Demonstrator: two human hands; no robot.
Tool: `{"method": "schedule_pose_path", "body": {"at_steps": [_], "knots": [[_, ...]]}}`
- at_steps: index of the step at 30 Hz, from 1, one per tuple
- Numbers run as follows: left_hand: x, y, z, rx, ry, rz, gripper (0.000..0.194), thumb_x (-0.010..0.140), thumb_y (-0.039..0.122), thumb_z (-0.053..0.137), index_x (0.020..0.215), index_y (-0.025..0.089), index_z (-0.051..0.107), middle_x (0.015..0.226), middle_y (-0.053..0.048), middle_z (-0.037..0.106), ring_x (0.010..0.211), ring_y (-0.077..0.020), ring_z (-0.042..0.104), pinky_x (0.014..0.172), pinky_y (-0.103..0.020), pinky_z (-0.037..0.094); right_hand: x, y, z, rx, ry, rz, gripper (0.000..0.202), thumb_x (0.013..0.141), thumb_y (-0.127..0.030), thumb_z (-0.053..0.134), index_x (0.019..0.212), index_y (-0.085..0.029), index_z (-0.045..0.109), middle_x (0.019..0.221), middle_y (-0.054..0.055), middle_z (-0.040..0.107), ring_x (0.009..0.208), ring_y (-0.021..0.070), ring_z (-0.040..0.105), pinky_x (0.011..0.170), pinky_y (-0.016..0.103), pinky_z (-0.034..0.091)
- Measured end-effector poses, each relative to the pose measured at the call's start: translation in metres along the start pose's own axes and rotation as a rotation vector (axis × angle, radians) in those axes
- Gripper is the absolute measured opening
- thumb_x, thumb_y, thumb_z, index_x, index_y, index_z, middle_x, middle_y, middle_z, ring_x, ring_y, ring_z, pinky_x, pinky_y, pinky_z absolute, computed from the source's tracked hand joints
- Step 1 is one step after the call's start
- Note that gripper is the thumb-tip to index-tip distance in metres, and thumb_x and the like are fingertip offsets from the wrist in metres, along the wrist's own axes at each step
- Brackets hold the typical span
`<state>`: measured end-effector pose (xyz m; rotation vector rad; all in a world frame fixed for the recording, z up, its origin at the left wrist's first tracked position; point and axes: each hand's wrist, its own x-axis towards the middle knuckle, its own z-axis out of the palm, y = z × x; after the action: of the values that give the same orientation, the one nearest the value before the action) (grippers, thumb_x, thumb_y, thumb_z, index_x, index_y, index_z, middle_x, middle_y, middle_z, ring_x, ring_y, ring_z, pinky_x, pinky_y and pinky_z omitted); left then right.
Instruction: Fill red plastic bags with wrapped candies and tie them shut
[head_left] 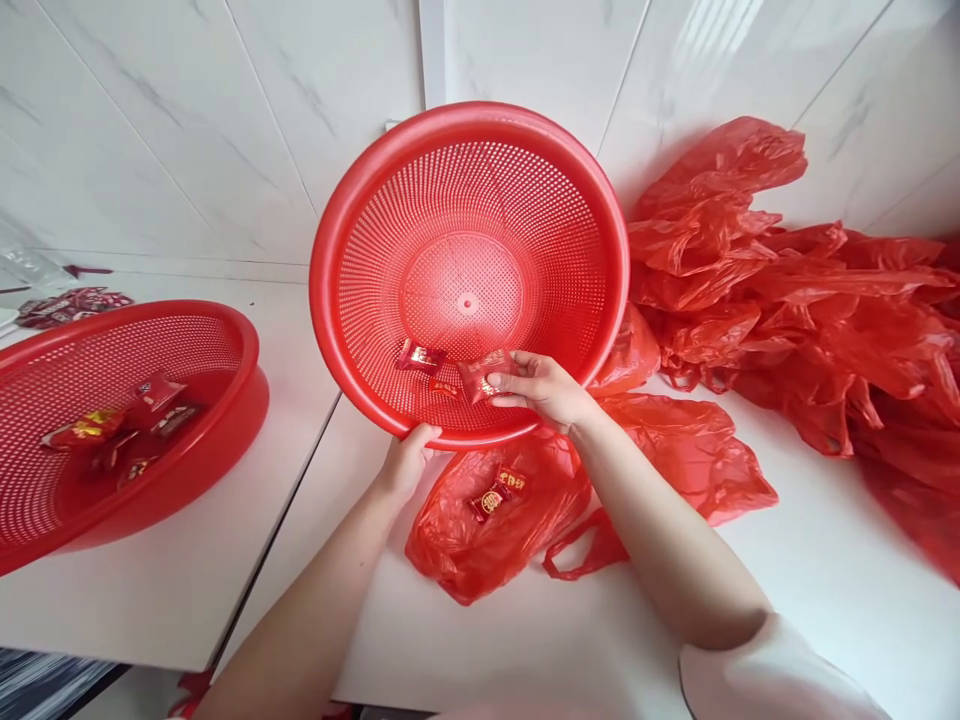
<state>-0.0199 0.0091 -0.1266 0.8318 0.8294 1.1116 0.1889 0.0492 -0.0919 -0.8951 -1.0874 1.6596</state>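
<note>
A red plastic colander basket (466, 270) is tilted toward me, its near rim gripped by my left hand (407, 460) with the thumb over the edge. Inside it, my right hand (546, 388) pinches a red wrapped snack packet (484, 376) between thumb and fingers. Beside that packet, a dark red wrapped candy (420, 357) and a small orange-red one (445, 389) lie on the basket's lower wall. Below the rim, an open red plastic bag (480, 555) rests on the table with two small wrapped candies (491, 500) on it.
At left stands a second red basket (251, 400) with several wrapped snacks in it. A heap of red plastic bags (750, 290) fills the right side against the tiled wall (187, 130). Dark packets (75, 305) lie behind the left basket. A seam divides the white tables (300, 500).
</note>
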Motion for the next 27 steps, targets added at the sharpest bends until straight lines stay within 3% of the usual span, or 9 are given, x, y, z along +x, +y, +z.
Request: {"method": "schedule_pose_path", "body": {"at_steps": [6, 10, 14, 16, 20, 21, 23, 27], "knots": [[-0.002, -0.001, 0.002, -0.025, -0.010, -0.024, 0.024, 0.072, 0.018, 0.059, 0.094, 0.015, 0.068, 0.104, -0.007, 0.070, 0.099, -0.0258, 0.064, 0.084, -0.037, 0.051, -0.004, -0.004, 0.007, -0.060, -0.024, -0.066, 0.040, 0.060, -0.023, 0.084, 0.094, -0.015, 0.063, 0.085, 0.001, 0.070, 0.076, 0.0115, 0.066, 0.070, 0.024, 0.055], [-0.002, -0.001, 0.002, -0.026, 0.005, -0.027, 0.028, 0.071, 0.019, 0.060, 0.098, 0.014, 0.068, 0.101, -0.007, 0.070, 0.095, -0.0257, 0.064, 0.081, -0.036, 0.052, -0.002, -0.003, 0.007, -0.162, -0.058, -0.144, 0.033, 0.063, -0.022, 0.081, 0.090, -0.014, 0.063, 0.082, 0.001, 0.070, 0.072, 0.0103, 0.064, 0.069, 0.023, 0.051], [0.000, -0.001, 0.001, -0.024, 0.019, -0.026, 0.024, 0.070, 0.019, 0.060, 0.091, 0.014, 0.070, 0.095, -0.007, 0.071, 0.093, -0.0252, 0.065, 0.080, -0.036, 0.051, -0.008, -0.008, 0.008, -0.281, -0.094, -0.164, 0.029, 0.066, -0.021, 0.078, 0.090, -0.015, 0.062, 0.088, 0.004, 0.071, 0.080, 0.0135, 0.066, 0.077, 0.027, 0.051], [0.001, -0.001, 0.000, -0.014, 0.053, -0.038, 0.020, 0.069, 0.020, 0.060, 0.085, 0.014, 0.071, 0.089, -0.006, 0.071, 0.089, -0.0243, 0.065, 0.080, -0.036, 0.051, -0.016, -0.015, 0.011, -0.391, -0.211, -0.128, 0.025, 0.070, -0.023, 0.074, 0.091, -0.015, 0.063, 0.088, 0.004, 0.072, 0.081, 0.0151, 0.067, 0.077, 0.028, 0.051], [0.001, -0.002, 0.000, 0.019, 0.105, -0.049, 0.018, 0.067, 0.023, 0.061, 0.077, 0.012, 0.071, 0.083, -0.007, 0.072, 0.084, -0.0245, 0.065, 0.082, -0.037, 0.050, -0.031, -0.029, 0.017, -0.818, -0.631, -0.047, 0.018, 0.078, -0.030, 0.068, 0.089, -0.016, 0.069, 0.077, 0.002, 0.070, 0.069, 0.0136, 0.063, 0.064, 0.024, 0.047], [0.001, -0.002, 0.000, 0.020, 0.092, -0.046, 0.019, 0.068, 0.023, 0.060, 0.079, 0.012, 0.071, 0.084, -0.007, 0.072, 0.086, -0.0251, 0.066, 0.083, -0.038, 0.050, -0.032, -0.030, 0.019, -0.918, -0.661, -0.063, 0.018, 0.080, -0.032, 0.066, 0.087, -0.016, 0.070, 0.075, 0.001, 0.070, 0.066, 0.0129, 0.062, 0.062, 0.023, 0.046], [0.000, -0.003, -0.001, 0.013, 0.060, -0.054, 0.021, 0.068, 0.023, 0.060, 0.083, 0.012, 0.071, 0.085, -0.007, 0.072, 0.089, -0.0261, 0.066, 0.084, -0.038, 0.049, -0.032, -0.027, 0.021, -1.053, -0.562, -0.137, 0.019, 0.085, -0.033, 0.060, 0.088, -0.017, 0.069, 0.076, 0.001, 0.069, 0.066, 0.0123, 0.061, 0.064, 0.023, 0.045], [0.000, -0.006, -0.001, -0.017, 0.052, -0.062, 0.025, 0.069, 0.023, 0.061, 0.090, 0.013, 0.070, 0.093, -0.008, 0.072, 0.093, -0.0269, 0.066, 0.085, -0.038, 0.049, -0.022, -0.012, 0.019, -1.265, -0.083, -0.231, 0.019, 0.091, -0.028, 0.051, 0.095, -0.018, 0.066, 0.091, 0.005, 0.070, 0.081, 0.0155, 0.064, 0.075, 0.026, 0.046]]}}
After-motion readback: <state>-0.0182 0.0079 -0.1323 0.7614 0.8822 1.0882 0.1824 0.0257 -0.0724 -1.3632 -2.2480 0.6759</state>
